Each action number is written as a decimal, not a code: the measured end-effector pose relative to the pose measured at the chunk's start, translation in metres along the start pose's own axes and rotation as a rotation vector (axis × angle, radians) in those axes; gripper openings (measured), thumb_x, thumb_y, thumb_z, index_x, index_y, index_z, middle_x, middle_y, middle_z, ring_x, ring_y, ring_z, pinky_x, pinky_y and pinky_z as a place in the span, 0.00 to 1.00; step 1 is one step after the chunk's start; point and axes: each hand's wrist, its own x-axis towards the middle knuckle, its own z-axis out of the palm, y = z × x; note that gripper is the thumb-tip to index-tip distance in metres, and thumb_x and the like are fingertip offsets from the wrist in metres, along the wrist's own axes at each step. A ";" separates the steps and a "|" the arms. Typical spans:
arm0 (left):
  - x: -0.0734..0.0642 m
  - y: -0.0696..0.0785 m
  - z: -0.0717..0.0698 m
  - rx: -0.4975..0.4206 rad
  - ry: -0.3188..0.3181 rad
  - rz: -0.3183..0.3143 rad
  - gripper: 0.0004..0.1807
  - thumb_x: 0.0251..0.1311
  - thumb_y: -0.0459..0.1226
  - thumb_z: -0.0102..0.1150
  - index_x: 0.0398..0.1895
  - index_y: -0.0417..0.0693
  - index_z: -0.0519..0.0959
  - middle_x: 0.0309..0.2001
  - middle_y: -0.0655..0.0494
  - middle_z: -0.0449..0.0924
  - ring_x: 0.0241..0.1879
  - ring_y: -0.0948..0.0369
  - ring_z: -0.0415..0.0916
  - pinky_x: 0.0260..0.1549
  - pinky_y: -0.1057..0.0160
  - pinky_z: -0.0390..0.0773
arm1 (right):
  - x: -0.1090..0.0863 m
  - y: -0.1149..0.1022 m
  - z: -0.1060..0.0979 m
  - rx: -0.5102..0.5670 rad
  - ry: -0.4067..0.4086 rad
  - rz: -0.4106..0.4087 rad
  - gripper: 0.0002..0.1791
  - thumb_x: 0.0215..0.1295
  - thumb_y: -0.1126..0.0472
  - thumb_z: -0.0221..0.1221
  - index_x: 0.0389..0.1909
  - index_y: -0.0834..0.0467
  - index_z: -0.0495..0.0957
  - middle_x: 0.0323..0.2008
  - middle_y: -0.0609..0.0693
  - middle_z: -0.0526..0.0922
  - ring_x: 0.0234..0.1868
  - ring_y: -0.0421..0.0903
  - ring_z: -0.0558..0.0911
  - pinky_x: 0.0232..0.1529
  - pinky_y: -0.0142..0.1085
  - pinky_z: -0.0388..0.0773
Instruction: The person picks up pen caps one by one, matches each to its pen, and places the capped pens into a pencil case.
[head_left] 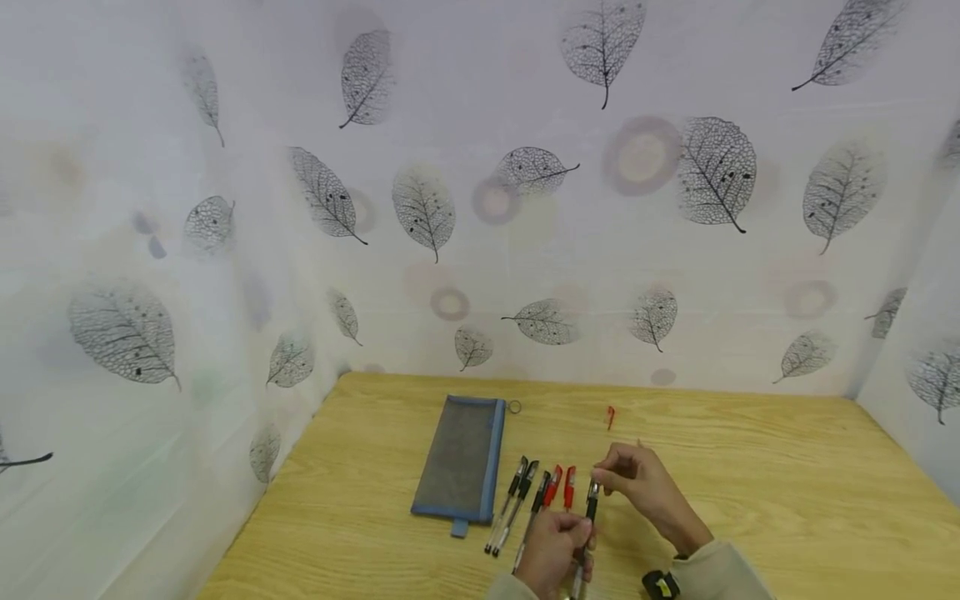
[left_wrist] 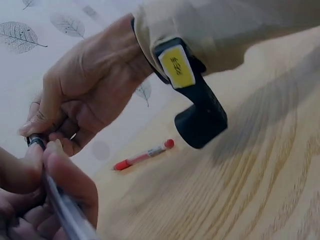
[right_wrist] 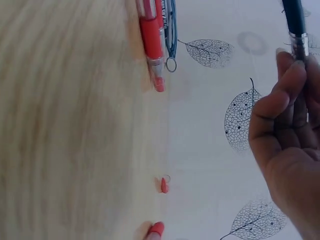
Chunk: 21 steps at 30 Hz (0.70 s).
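A pale far wall [head_left: 495, 267], printed with dark veined leaves [head_left: 717, 171] and faint rings [head_left: 641, 156], stands beyond a yellowish wood-grain worktop [head_left: 337, 500]; similar leaf-printed walls [head_left: 150, 442] flank it left and right. The light is soft.

Person's left hand [head_left: 551, 550] at bottom centre of the head view, fingers curled in a grip, right hand [head_left: 647, 485] higher and rightward, thumb and fingertips pinching, wrist [head_left: 690, 533] toward lower right
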 end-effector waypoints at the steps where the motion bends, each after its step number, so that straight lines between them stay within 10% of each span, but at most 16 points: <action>1: 0.000 0.000 0.000 -0.009 -0.006 0.005 0.08 0.65 0.30 0.54 0.36 0.34 0.82 0.24 0.55 0.75 0.17 0.65 0.69 0.16 0.72 0.74 | -0.001 0.002 0.000 0.030 -0.008 -0.014 0.10 0.66 0.65 0.59 0.34 0.71 0.75 0.30 0.49 0.82 0.29 0.43 0.80 0.38 0.34 0.80; 9: -0.001 0.000 0.000 -0.087 -0.066 0.000 0.10 0.66 0.30 0.52 0.35 0.31 0.81 0.23 0.56 0.72 0.17 0.67 0.65 0.15 0.75 0.69 | -0.003 0.010 -0.003 0.219 -0.067 -0.116 0.11 0.67 0.68 0.57 0.34 0.75 0.71 0.33 0.42 0.82 0.31 0.39 0.81 0.38 0.36 0.82; 21: 0.001 0.000 -0.001 0.002 -0.037 0.040 0.10 0.66 0.30 0.53 0.36 0.30 0.82 0.23 0.56 0.75 0.19 0.66 0.74 0.22 0.69 0.81 | -0.001 0.007 -0.003 0.115 -0.045 -0.093 0.10 0.66 0.68 0.58 0.36 0.75 0.73 0.32 0.42 0.82 0.30 0.39 0.80 0.35 0.35 0.81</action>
